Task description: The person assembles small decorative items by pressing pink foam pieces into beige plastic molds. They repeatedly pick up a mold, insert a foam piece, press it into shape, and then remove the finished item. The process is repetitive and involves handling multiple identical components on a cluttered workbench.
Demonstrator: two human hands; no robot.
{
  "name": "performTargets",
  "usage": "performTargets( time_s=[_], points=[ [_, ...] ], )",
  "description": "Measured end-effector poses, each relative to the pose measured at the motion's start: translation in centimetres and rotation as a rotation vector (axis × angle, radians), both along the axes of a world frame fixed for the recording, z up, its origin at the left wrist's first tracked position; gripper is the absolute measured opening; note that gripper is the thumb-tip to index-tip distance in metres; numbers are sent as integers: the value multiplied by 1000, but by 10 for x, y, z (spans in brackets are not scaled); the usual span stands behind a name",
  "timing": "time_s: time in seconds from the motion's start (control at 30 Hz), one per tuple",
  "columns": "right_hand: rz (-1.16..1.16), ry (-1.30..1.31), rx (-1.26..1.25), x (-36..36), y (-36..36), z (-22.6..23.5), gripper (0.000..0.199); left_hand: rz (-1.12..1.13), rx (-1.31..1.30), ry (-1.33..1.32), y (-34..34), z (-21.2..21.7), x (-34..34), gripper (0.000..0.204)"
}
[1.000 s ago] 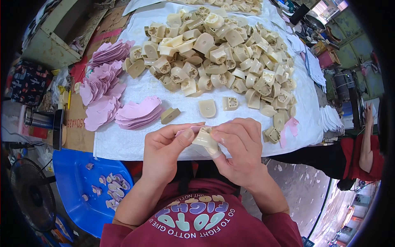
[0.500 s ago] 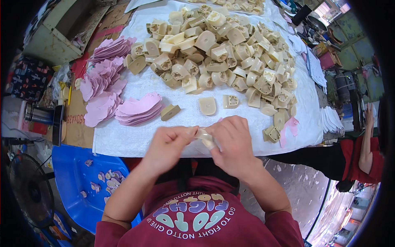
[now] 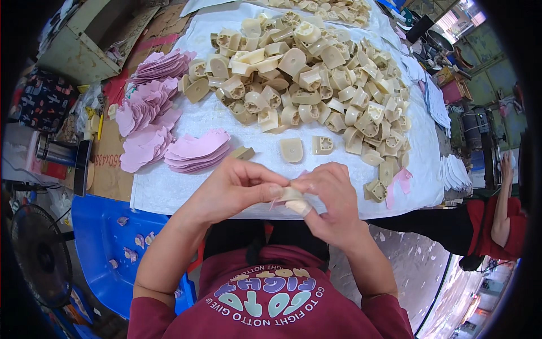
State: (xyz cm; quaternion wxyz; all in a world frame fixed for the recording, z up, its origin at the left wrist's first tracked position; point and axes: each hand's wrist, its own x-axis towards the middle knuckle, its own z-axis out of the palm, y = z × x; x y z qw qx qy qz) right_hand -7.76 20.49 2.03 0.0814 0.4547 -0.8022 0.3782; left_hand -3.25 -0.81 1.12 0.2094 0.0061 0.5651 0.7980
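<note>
My left hand and my right hand meet at the near edge of the white-covered table, both pinching one small beige plastic heel piece with a thin pink strip hanging from it. A bandage wraps one right fingertip. Just beyond my hands lie a stack of pink heel-shaped pads, a small beige block and two single beige pieces. A large heap of beige heel pieces fills the middle of the table.
More pink pads spread over the table's left side. A blue tub with a few pieces stands low at my left, a fan beside it. Another person in a red sleeve sits at the right. White stacks lie at the right edge.
My hands stay together at the table edge, working the same beige piece; the fingers have shifted on it and the pink strip now shows below it.
</note>
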Motion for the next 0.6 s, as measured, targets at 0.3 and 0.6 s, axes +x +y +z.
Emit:
performTargets(
  time_s=[0.3,0.6],
  points=[
    [-169,-797,-207,11,-14,-8,19,265,-19,-133,7,-5,-5,27],
    [-264,-884,-243,19,-16,2,17,304,-128,323,12,-23,8,14]
  ],
)
